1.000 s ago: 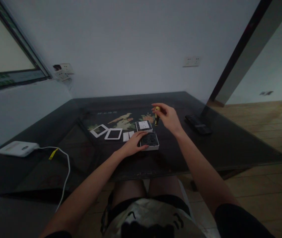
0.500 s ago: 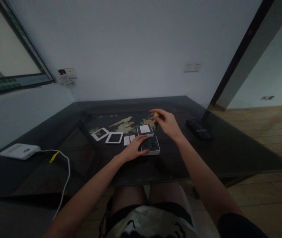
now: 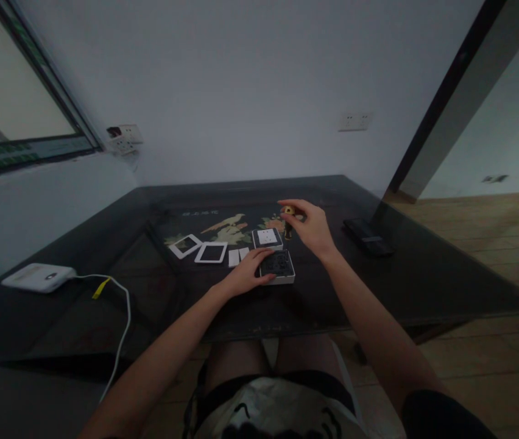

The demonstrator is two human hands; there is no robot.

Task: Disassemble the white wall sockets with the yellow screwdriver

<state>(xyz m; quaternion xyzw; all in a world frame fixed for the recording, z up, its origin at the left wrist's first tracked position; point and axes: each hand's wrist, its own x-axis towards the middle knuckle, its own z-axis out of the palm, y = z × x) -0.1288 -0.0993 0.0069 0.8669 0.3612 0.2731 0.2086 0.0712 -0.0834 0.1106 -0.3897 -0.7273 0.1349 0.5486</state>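
Note:
My left hand point(image 3: 251, 272) holds the left side of a white-edged wall socket point(image 3: 280, 279), thumb at the near edge and fingers across the far edge; its dark back faces up. My right hand point(image 3: 309, 225) pinches the top of a short yellow-and-black screwdriver point(image 3: 288, 231), upright just beyond and right of that socket. Its tip is too small to make out. A second wall socket point(image 3: 267, 238), white face up, sits right behind the first. To the left lie two white square frames, the nearer frame point(image 3: 201, 253) and the farther frame point(image 3: 177, 251), and small white plates point(image 3: 234, 258).
On the dark table point(image 3: 332, 292), a black phone-like object point(image 3: 367, 236) lies at the right. At the left is a white device point(image 3: 40, 277) with a white cable point(image 3: 127, 314) running off the near edge. A wall point(image 3: 241, 91) with sockets rises behind the table.
My right hand has shifted its fingers slightly around the top of the screwdriver, which stays in about the same place. The left hand and the wall sockets have not visibly moved.

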